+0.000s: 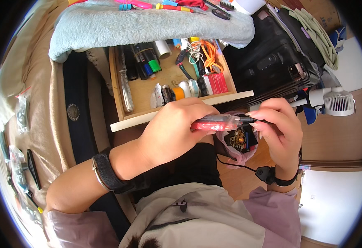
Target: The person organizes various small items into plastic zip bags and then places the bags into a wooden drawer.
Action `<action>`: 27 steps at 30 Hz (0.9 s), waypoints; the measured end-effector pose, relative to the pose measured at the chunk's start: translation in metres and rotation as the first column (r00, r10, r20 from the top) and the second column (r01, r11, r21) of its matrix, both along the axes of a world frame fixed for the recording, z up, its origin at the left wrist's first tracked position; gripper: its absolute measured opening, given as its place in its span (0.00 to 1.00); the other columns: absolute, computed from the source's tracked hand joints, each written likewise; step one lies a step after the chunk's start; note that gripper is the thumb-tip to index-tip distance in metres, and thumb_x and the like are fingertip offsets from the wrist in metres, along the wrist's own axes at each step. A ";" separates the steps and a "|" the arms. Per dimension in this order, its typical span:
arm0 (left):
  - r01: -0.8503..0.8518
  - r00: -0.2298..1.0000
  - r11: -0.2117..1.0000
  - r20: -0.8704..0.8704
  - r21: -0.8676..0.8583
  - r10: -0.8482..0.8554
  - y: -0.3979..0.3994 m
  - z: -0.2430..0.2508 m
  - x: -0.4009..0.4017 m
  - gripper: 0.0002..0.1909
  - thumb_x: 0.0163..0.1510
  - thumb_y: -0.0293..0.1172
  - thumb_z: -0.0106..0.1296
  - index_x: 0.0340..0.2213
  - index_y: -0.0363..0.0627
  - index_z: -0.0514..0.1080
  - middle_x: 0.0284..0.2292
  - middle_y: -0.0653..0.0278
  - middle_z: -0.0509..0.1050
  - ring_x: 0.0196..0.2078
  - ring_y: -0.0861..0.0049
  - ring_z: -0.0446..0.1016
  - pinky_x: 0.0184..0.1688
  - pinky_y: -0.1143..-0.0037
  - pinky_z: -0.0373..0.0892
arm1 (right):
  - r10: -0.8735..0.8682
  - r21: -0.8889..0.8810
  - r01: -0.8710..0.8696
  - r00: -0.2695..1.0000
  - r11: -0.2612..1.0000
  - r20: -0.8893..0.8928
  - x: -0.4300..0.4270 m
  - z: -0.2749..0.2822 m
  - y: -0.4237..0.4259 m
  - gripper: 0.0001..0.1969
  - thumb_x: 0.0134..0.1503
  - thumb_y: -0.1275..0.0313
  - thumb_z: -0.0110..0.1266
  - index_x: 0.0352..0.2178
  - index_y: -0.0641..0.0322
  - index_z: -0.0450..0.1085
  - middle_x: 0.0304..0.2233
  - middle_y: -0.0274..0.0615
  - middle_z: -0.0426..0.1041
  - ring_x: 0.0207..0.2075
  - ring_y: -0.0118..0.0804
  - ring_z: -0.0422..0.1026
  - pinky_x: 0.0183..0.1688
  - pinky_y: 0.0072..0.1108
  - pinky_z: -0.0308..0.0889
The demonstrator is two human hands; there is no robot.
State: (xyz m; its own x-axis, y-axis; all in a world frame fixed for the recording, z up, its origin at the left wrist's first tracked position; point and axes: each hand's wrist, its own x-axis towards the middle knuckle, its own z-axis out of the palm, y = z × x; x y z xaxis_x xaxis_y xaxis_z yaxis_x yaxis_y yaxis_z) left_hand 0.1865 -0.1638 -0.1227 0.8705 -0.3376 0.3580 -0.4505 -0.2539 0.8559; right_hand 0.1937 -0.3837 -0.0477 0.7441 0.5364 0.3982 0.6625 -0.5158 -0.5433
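My left hand (171, 131) grips a flat red and black item (215, 123) wrapped in clear plastic. At its right end, my right hand (281, 130) pinches a slim black piece (251, 119) between thumb and fingers. Whether that piece is joined to the wrapped item cannot be told. Both hands are just in front of a pulled-out wooden drawer (171, 77). Inside it are a green-capped marker (155, 65), an orange cable (210, 52), a white cable (195, 51), a red box (219, 83) and batteries (166, 92).
Above the drawer hangs a pale blue blanket (150, 29) with scissors (221, 14) and a screwdriver (174, 8) on it. A black suitcase (258, 55) stands at right, near a white fan (339, 102). Below my hands sits a pink-lined bin (242, 155). Bagged items (23, 114) lie on the bed at left.
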 end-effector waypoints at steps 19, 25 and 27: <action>0.043 0.987 0.979 0.144 0.198 -0.073 0.005 0.003 -0.001 0.15 0.40 0.25 0.59 0.35 0.44 0.74 0.31 0.59 0.75 0.32 0.62 0.73 0.34 0.70 0.70 | 0.282 0.353 -0.182 0.924 0.918 -0.257 -0.004 -0.035 -0.005 0.10 0.49 0.88 0.48 0.34 0.71 0.69 0.38 0.54 0.70 0.28 0.30 0.72 0.28 0.16 0.69; 0.087 0.992 0.963 0.065 0.254 -0.106 0.003 0.006 -0.003 0.14 0.41 0.25 0.58 0.35 0.44 0.74 0.32 0.60 0.75 0.34 0.62 0.73 0.36 0.69 0.69 | 0.162 0.347 -0.115 0.981 0.931 -0.109 -0.013 -0.051 -0.003 0.08 0.51 0.87 0.47 0.34 0.73 0.68 0.34 0.51 0.70 0.27 0.31 0.72 0.29 0.17 0.70; 0.078 0.992 0.958 0.072 0.277 -0.102 0.004 0.005 -0.003 0.14 0.41 0.24 0.57 0.35 0.44 0.74 0.32 0.60 0.75 0.34 0.62 0.73 0.36 0.69 0.69 | 0.076 0.439 -0.021 0.991 0.898 -0.108 -0.019 -0.057 0.001 0.07 0.52 0.86 0.46 0.34 0.73 0.68 0.36 0.51 0.69 0.27 0.31 0.72 0.30 0.18 0.70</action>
State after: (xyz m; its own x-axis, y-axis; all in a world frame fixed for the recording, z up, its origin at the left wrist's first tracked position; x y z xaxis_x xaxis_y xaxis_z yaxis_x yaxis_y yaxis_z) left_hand 0.1839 -0.1601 -0.1174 0.8024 -0.5083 0.3127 -0.5503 -0.4272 0.7174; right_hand 0.1745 -0.3823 -0.1048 0.7783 0.3665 0.5099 0.5965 -0.1779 -0.7826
